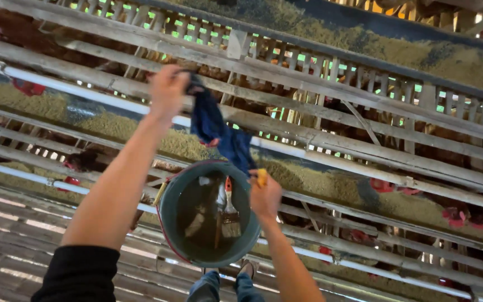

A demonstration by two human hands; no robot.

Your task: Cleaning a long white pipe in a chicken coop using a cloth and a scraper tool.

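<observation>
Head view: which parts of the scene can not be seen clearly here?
- Bucket contents: murky water hides what lies below; only a brush shows.
- Left hand fingers: wrapped in the blue cloth.
- Right hand grip: the yellow piece it holds is mostly covered.
- Hens: hidden behind cage slats.

support: wooden slat cage rack | on it: feed trough of yellowish grain, white pipe

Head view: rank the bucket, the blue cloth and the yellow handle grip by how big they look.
1. Bucket, largest, though it hangs close to the camera.
2. Blue cloth, gripped by the left hand against the cage rail.
3. Yellow handle grip, smallest; the right hand hides most of it.
</observation>
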